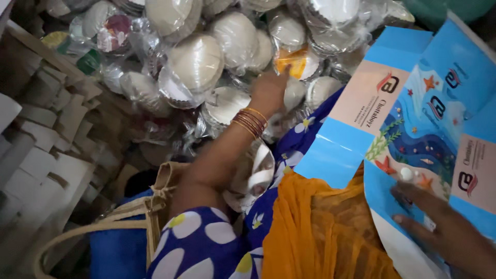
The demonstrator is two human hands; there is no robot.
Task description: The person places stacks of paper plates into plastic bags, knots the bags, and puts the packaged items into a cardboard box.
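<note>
Head view, looking down over the lap. The left hand point(268, 92), bangles at the wrist, reaches forward and up into a heap of plastic-wrapped stacks of white paper plates point(196, 64); its fingers lie against the wraps near an orange-labelled pack point(295, 61), but whether they are closed on a pack cannot be told, the fingertips being hidden. The right hand point(439, 222) rests lower right, fingers spread flat and open on a blue printed carton sheet point(413, 119); the sheet's long axis runs from that hand up and away toward the upper right corner, its near edge overhanging an orange cloth point(320, 232). The plate heap lies straight ahead of the left hand, well apart from the right; stacked pale cardboard pieces point(41, 134) close the left side; a woven bag handle point(103, 222) sits near the left elbow; open room is scarce on all sides.
</note>
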